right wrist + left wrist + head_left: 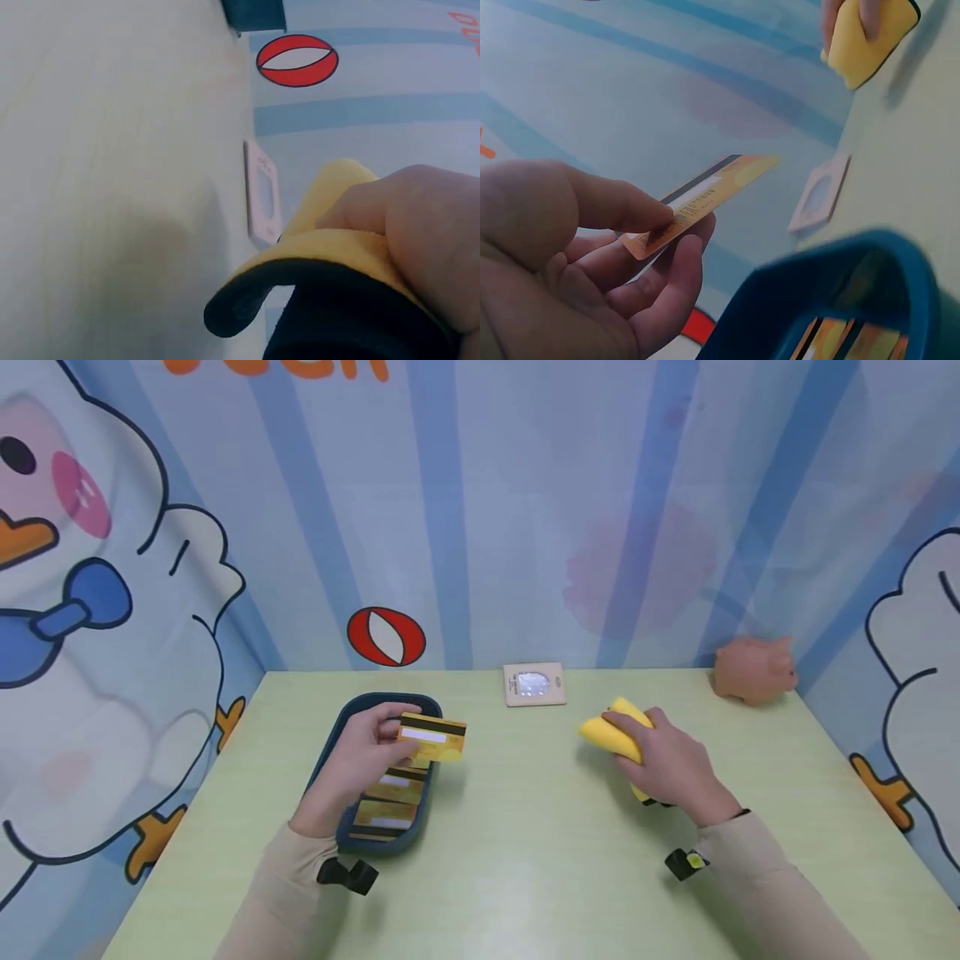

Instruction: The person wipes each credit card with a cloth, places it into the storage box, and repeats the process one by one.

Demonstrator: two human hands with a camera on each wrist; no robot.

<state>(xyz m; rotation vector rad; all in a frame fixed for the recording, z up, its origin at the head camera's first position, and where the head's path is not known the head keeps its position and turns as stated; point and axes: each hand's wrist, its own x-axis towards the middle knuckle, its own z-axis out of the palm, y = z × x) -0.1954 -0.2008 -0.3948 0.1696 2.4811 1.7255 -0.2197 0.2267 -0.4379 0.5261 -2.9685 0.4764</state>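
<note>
My left hand (363, 756) pinches a gold bank card (442, 747) between thumb and fingers, above a dark blue tray (431, 827). The card's black stripe and white signature strip show in the left wrist view. Inside the tray lie more gold cards (386, 816) of the same look. On the right, my right hand (671, 768) grips a folded yellow cloth (611, 735) over the table; its dark underside (330, 300) shows in the right wrist view. Part of the cloth is hidden under the fingers.
A small pale pink flat case (513, 687) with a shiny oval window lies at the table's back edge. A pink piggy bank (750, 672) stands in the back right corner. Printed cloth walls (510, 527) close off the back and both sides of the pale green table (525, 877).
</note>
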